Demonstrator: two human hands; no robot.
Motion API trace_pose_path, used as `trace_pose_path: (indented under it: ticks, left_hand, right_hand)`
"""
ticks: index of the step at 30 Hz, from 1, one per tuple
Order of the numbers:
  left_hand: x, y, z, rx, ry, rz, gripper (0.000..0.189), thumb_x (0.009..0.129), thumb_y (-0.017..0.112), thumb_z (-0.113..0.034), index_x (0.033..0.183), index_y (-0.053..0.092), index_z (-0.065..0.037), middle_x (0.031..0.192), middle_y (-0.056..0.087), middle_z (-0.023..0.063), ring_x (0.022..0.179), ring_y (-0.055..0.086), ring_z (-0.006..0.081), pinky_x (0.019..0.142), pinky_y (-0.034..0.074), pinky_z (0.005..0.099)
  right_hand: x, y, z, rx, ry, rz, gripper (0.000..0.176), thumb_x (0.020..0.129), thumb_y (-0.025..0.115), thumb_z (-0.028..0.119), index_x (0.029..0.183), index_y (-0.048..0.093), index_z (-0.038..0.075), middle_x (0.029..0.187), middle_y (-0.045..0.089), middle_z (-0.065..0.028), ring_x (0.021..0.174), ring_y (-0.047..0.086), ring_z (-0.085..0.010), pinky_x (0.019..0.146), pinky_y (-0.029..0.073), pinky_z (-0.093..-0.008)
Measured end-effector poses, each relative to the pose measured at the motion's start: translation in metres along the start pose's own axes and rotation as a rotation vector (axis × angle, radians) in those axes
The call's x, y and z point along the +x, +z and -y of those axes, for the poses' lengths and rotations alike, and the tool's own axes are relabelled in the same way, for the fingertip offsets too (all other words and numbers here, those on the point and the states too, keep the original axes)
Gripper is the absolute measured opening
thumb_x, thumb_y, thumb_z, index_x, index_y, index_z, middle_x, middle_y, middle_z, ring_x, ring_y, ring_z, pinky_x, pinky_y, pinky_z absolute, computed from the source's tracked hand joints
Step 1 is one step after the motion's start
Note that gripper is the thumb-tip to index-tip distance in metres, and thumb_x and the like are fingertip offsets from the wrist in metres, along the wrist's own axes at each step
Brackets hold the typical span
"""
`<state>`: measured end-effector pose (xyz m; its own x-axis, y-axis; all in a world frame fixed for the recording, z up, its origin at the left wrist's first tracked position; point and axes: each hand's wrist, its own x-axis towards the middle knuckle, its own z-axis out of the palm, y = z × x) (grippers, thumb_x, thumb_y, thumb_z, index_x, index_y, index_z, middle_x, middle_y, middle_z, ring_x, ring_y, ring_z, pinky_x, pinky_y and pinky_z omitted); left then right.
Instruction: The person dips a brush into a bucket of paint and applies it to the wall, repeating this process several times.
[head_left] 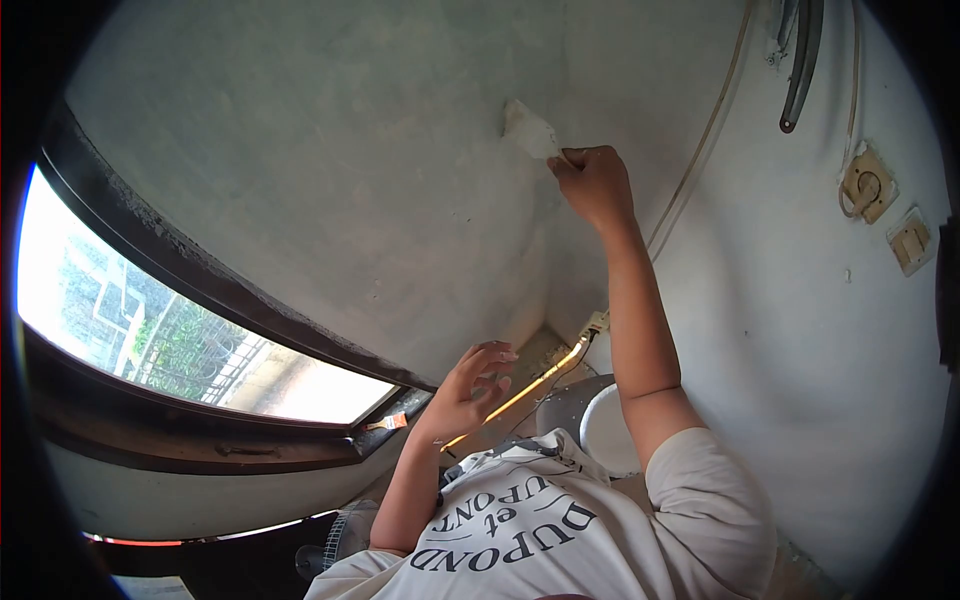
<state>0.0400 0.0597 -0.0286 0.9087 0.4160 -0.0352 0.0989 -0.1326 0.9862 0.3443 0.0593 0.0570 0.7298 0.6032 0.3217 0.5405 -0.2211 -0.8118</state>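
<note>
Right hand: the hand (597, 187) closes thumb and fingers on the near end of a flat, pale, whitish-coated scraper (531, 131); the far edge of the blade lies at the grey-green plastered wall (300, 170), near the corner; whether it presses or merely hovers cannot be told.
Scraper: high in the view, just beyond the knuckles; its grip is concealed by the fingers and its coating obscures the material.
Left hand: the hand (476, 388) is raised, fingers loosely curled and apart, holding nothing visible; it is nearest the window corner.
Partly hidden: a white round bucket (608, 432), masked by the right arm and the white T-shirt with black lettering (500, 520); a wire-grilled object (345, 530) at lower left, cut off by the shirt and hard to identify.
Hard to make out: a bright yellow, rod-like strip (530, 387) slanting behind the left hand; its nature is unclear.
Window: dark-framed glass (200, 335), overexposed, with greenery beyond; an orange-bristled paintbrush (390, 422) rests at the frame's corner.
Right-hand wall: white and smudged; it bears a pale cable (712, 125), a dark metal strip (801, 75), a beige socket with plug (868, 187) and a beige plate (910, 241).
Margins: black lens vignetting crops the room on both sides.
</note>
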Motion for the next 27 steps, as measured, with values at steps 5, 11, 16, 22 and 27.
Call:
trace_pose_path:
  ticks: [5, 11, 16, 22, 27]
  left_hand:
    - [-0.001, -0.004, 0.003, -0.006, -0.013, -0.003, 0.033, 0.094, 0.06, -0.009, 0.127, 0.057, -0.003, 0.137, 0.049, 0.0128, 0.122, 0.057, 0.0242, 0.098, 0.049, 0.0373]
    - [-0.002, -0.005, 0.005, 0.031, -0.006, 0.031, 0.034, 0.094, 0.061, -0.01, 0.127, 0.057, -0.004, 0.137, 0.049, 0.0136, 0.121, 0.057, 0.0247, 0.098, 0.05, 0.0367]
    - [-0.002, -0.001, 0.001, 0.051, 0.01, 0.066, 0.038, 0.093, 0.059, -0.007, 0.131, 0.053, -0.002, 0.135, 0.05, 0.0128, 0.121, 0.057, 0.0241, 0.098, 0.049, 0.0363]
    - [-0.004, 0.001, 0.003, 0.092, 0.021, 0.091, 0.041, 0.094, 0.057, -0.003, 0.134, 0.049, -0.001, 0.132, 0.05, 0.0116, 0.122, 0.057, 0.0234, 0.099, 0.048, 0.0361]
    - [-0.006, 0.0, 0.007, 0.086, 0.02, 0.076, 0.04, 0.094, 0.057, -0.003, 0.133, 0.049, -0.001, 0.134, 0.049, 0.0121, 0.123, 0.057, 0.0236, 0.099, 0.048, 0.0366]
  right_hand:
    - [-0.035, 0.061, -0.039, -0.445, -0.289, -0.207, 0.023, 0.086, 0.062, 0.01, 0.105, 0.068, -0.001, 0.075, 0.065, -0.0154, 0.066, 0.067, -0.0316, 0.061, 0.053, -0.0444]
    - [-0.102, 0.147, -0.139, -0.724, -0.161, 0.114, 0.036, 0.088, 0.055, 0.005, 0.123, 0.06, -0.001, 0.085, 0.065, -0.0146, 0.076, 0.069, -0.0315, 0.061, 0.056, -0.0419]
    - [-0.095, 0.126, -0.178, -0.675, -0.172, 0.257, 0.034, 0.086, 0.055, 0.005, 0.117, 0.067, 0.01, 0.087, 0.068, -0.0142, 0.081, 0.069, -0.0311, 0.071, 0.055, -0.043]
    - [-0.029, 0.043, -0.079, -0.494, -0.358, -0.073, 0.034, 0.085, 0.058, 0.004, 0.111, 0.073, 0.019, 0.086, 0.07, -0.0113, 0.08, 0.068, -0.029, 0.073, 0.054, -0.0407]
    - [-0.013, 0.017, -0.046, -0.173, -0.308, -0.235, 0.023, 0.085, 0.066, 0.008, 0.104, 0.075, 0.015, 0.093, 0.072, -0.0105, 0.079, 0.069, -0.0304, 0.069, 0.055, -0.0367]
